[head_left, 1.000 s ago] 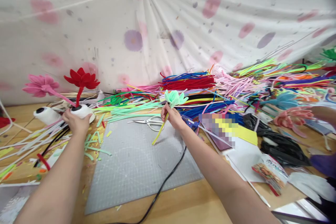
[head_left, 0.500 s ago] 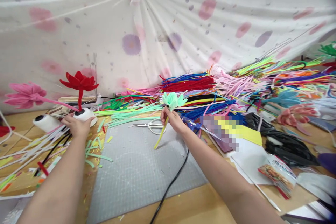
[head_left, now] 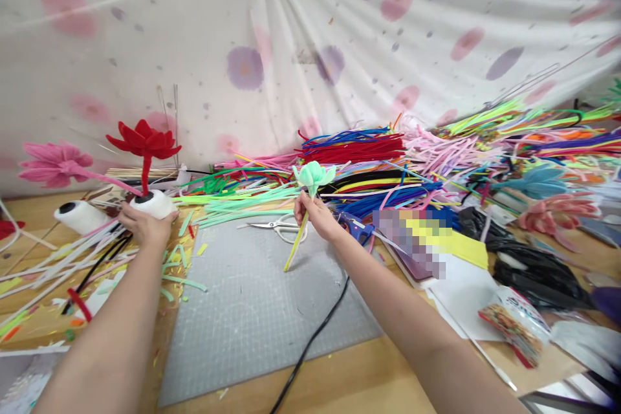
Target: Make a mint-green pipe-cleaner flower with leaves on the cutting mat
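Observation:
My left hand (head_left: 148,225) grips a white thread spool (head_left: 156,204) on the left of the table. A red pipe-cleaner flower (head_left: 144,142) stands upright in that spool's top, and a pink flower (head_left: 58,165) leans left out of it. Above the cutting mat (head_left: 242,323), my right hand (head_left: 314,212) pinches the stem of a mint-green flower (head_left: 314,176). Its yellow stem (head_left: 294,252) slants down below the fingers toward the mat. White-handled scissors (head_left: 281,226) lie on the mat just behind that stem.
A glue gun (head_left: 356,228) lies right of my right hand, its black cord (head_left: 315,336) crossing the mat. Bundles of coloured pipe cleaners (head_left: 354,149) line the back. Another spool (head_left: 80,217), a snack packet (head_left: 517,326) and a black plastic bag (head_left: 538,275) lie about.
The mint-green flower has tipped more upright in my right hand, showing its cup from the side. My left hand stays on the spool. The view has shifted slightly.

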Motion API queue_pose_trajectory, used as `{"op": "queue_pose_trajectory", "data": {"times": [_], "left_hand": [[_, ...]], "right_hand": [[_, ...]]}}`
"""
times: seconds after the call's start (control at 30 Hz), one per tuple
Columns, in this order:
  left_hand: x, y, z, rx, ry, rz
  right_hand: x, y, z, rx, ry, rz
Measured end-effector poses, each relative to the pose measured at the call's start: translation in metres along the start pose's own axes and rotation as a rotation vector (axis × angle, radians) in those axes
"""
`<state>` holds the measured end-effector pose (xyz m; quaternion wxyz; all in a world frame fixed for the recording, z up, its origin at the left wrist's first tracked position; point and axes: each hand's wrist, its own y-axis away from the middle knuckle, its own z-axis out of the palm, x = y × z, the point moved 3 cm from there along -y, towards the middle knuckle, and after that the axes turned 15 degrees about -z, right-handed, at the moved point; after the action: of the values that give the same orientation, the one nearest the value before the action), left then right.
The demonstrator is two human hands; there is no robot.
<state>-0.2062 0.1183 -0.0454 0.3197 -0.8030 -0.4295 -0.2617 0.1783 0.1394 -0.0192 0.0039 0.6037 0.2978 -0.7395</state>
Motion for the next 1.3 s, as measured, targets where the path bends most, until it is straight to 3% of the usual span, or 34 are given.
{"op": "queue_pose_trajectory", "data": {"times": [0.33, 0.47, 0.5, 0.57, 0.63, 0.73, 0.83, 0.9, 1.0, 1.13, 1.3], "left_hand": [[0.004, 0.007, -0.014, 0.048, 0.062, 0.030], [0.027, 0.037, -0.029, 0.195, 0.230, 0.071], [0.037, 0.051, -0.032, 0.184, 0.304, 0.064], [0.063, 0.081, -0.032, -0.053, 0.468, 0.023], [0.093, 0.117, -0.030, -0.479, 0.600, 0.041], [0.125, 0.169, -0.031, -1.163, 0.618, -0.005], [0.128, 0.192, -0.041, -1.347, 0.592, -0.140], [0.121, 0.196, -0.043, -1.331, 0.579, -0.217], [0.106, 0.193, -0.042, -1.194, 0.668, -0.291], [0.093, 0.181, -0.043, -0.976, 0.816, -0.305], [0.088, 0.179, -0.048, -0.827, 0.734, -0.222]], "right_hand": [[-0.005, -0.005, 0.014, -0.017, 0.024, 0.024], [-0.004, -0.009, 0.022, -0.016, 0.017, 0.028], [-0.002, -0.011, 0.027, -0.014, 0.010, 0.043], [0.000, -0.014, 0.040, -0.012, -0.033, 0.087], [0.001, -0.015, 0.057, -0.047, -0.131, 0.148], [0.002, -0.009, 0.085, -0.193, -0.297, 0.247], [0.004, 0.001, 0.101, -0.309, -0.270, 0.309], [0.008, 0.009, 0.105, -0.349, -0.167, 0.327], [0.012, 0.020, 0.108, -0.405, -0.105, 0.349], [0.011, 0.031, 0.106, -0.481, -0.233, 0.346], [0.003, 0.032, 0.100, -0.360, -0.451, 0.318]]}}
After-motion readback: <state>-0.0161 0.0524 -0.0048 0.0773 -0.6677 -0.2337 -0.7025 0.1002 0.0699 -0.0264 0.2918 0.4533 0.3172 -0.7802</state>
